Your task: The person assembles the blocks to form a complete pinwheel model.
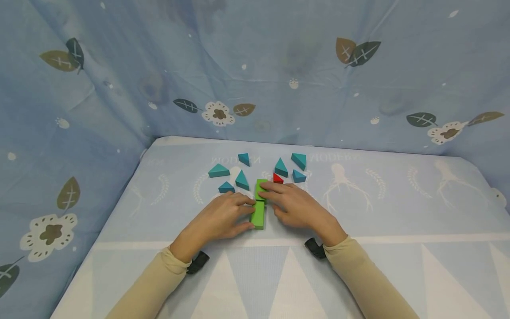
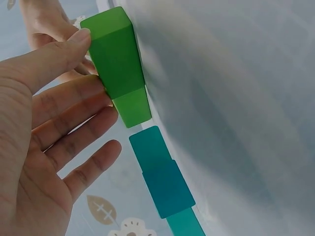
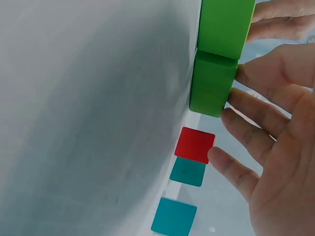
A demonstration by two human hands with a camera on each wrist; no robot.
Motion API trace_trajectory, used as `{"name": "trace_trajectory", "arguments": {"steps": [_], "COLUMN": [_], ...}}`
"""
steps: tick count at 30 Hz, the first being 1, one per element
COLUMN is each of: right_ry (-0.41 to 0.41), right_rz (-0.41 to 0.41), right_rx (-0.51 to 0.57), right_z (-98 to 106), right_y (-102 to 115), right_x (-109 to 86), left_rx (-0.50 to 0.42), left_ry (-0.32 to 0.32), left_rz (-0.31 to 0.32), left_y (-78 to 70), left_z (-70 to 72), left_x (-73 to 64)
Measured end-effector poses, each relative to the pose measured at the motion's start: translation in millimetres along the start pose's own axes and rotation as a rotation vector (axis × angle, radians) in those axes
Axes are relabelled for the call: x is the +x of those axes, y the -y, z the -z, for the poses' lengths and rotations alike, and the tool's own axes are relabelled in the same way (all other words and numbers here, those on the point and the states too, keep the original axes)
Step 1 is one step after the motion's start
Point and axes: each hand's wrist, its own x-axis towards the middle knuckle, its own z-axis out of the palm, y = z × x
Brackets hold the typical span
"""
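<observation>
Two long green blocks lie end to end: a near green block (image 1: pixel 258 217) and a far green block (image 1: pixel 260 183). The left hand (image 1: pixel 223 213) is beside the near block, its extended fingers and thumb touching that block's left side; the left wrist view shows the thumb tip at the edge of the green block (image 2: pixel 118 59). From the right, the right hand (image 1: pixel 299 206) rests its straight fingers on the far block, partly covering it. A small red triangular block (image 1: pixel 277 178) sits just beyond the right fingers; in the right wrist view the little finger reaches the red block (image 3: pixel 195 145).
Several teal and blue triangular blocks are spread behind the hands, including a teal triangle (image 1: pixel 219 171) on the left and another teal triangle (image 1: pixel 299 161) on the right. A patterned cloth (image 1: pixel 398 257) covers the table. A blue curtain (image 1: pixel 279 57) hangs at the back and left.
</observation>
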Motion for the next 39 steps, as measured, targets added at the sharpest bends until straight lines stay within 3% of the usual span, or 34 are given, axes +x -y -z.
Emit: {"name": "trace_trajectory", "arguments": {"steps": [10,39], "right_ry": [0.029,0.068], "right_rz": [-0.018,-0.022], "right_rx": [0.043,-0.013], "right_z": [-0.7,-0.2], "right_y": [2.2,4.5], "right_x": [0.6,-1.4], "left_rx": [0.027,0.002], "left_ry": [0.0,0.0], "left_rz": [-0.003,0.014], "left_y": [-0.5,-3.7], "left_z": [-2.2,-1.7], "left_x": [-0.4,0.9]}}
